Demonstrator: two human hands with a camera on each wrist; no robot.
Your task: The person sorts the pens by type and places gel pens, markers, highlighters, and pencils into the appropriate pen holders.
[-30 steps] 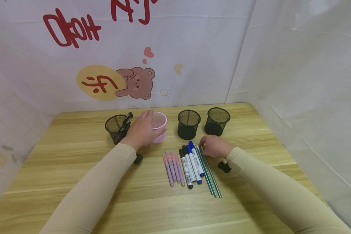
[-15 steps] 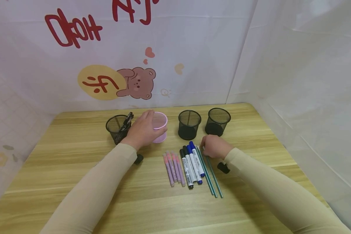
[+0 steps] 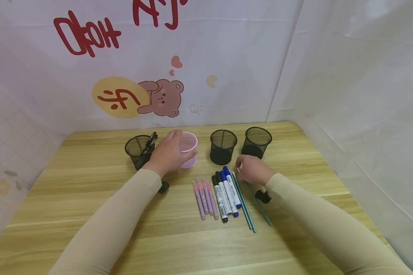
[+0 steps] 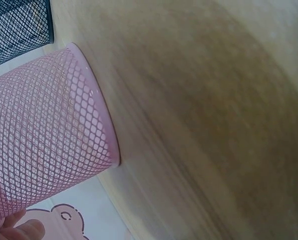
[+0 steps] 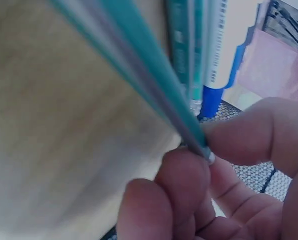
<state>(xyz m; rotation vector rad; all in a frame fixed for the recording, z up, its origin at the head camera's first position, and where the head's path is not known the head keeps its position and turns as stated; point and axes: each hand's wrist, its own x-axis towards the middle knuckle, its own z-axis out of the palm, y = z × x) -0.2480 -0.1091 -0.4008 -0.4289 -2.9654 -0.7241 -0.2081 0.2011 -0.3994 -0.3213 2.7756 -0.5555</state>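
My left hand (image 3: pixel 166 152) grips the pink mesh pen cup (image 3: pixel 188 160) near its rim, thumb at the front and fingers behind; in the left wrist view the fingertips (image 4: pixel 26 230) show at the rim. With thumb and fingers, my right hand (image 3: pixel 252 170) pinches one end of a green pencil (image 5: pixel 153 75), whose other end angles toward the table's front. Beside it, more green pencils (image 3: pixel 245 204) lie next to several white markers (image 3: pixel 227 194) with blue and black caps. Further left is a row of light purple pens (image 3: pixel 205 198).
A black mesh cup (image 3: pixel 132 148) holding black pens stands left of my left hand. Two more black mesh cups, one (image 3: pixel 222 152) behind the markers and one (image 3: pixel 254 149) behind my right hand, stand toward the back. A white printed curtain (image 3: pixel 234 68) hangs behind the table.
My right hand has drawn one green pencil away from the others; its near end has swung right and its held end has risen slightly. My left hand stays on the pink cup.
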